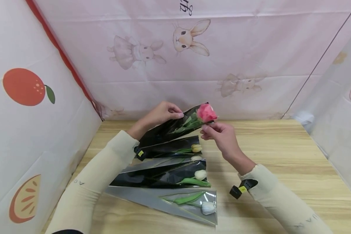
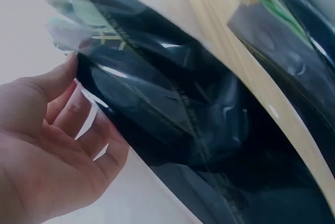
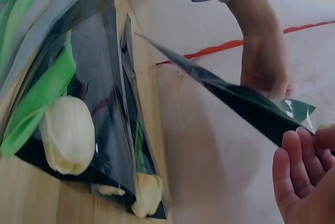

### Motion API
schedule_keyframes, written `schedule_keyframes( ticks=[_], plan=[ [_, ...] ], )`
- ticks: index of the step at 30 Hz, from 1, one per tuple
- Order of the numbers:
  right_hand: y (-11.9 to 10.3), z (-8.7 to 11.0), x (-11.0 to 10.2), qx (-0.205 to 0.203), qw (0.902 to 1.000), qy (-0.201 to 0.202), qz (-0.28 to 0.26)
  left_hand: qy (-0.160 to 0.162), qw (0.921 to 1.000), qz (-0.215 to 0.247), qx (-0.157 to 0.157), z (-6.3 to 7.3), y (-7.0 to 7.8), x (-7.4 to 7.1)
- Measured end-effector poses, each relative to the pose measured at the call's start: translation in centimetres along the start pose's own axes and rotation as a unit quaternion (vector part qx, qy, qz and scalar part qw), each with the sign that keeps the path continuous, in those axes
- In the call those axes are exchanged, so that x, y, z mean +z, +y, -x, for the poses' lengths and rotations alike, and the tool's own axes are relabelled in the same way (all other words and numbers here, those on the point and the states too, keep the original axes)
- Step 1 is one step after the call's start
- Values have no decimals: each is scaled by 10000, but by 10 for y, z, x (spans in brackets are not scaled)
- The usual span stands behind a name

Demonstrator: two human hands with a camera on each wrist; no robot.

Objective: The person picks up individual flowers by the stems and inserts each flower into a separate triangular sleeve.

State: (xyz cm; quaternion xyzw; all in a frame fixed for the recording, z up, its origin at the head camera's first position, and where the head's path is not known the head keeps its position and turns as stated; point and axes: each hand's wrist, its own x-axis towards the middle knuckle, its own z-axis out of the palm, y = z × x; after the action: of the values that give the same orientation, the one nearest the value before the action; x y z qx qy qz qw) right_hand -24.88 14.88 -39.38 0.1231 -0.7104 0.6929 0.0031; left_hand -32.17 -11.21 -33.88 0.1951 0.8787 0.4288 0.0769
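Observation:
A pink flower (image 1: 206, 112) with green leaves lies inside a black-backed clear wrapping sleeve (image 1: 161, 132), raised at its wide end near the back of the table. My left hand (image 1: 163, 112) pinches the sleeve's far edge between thumb and fingers. At the near corner, just beside the bloom, my right hand (image 1: 221, 136) pinches the opening. In the left wrist view the thumb of the left hand (image 2: 57, 135) presses on the black film's edge. The right wrist view has the sleeve (image 3: 235, 101) nearly edge-on, its narrow end pointing away from the right hand (image 3: 309, 177).
Several wrapped tulips lie in a row nearer me: a yellow tulip (image 1: 196, 148), a white tulip (image 1: 200, 175) in black film and another white tulip (image 1: 208, 208) in a grey sleeve (image 1: 140, 196). Printed cloth walls (image 1: 152, 87) enclose the wooden table (image 1: 269, 156).

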Motion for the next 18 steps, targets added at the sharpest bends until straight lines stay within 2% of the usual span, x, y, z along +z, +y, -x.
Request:
schedule_keyframes(
  ticks=[4,8,13,16,18],
  plan=[
    [6,-10,7,484,9983,91,-297,-95,9995,-226,-190,-13,-11,-4],
    [16,-22,14,958,9936,206,-559,-47,9991,-185,-370,-25,-28,-4],
    [34,-37,21,1487,9864,295,-629,92,9990,-297,-329,-41,-56,4],
    [42,-46,25,1678,9836,360,-562,268,9971,-651,-285,-48,-68,11],
    [47,-51,26,1775,9818,395,-542,423,9931,-1044,-315,-51,-72,17]
  ],
)
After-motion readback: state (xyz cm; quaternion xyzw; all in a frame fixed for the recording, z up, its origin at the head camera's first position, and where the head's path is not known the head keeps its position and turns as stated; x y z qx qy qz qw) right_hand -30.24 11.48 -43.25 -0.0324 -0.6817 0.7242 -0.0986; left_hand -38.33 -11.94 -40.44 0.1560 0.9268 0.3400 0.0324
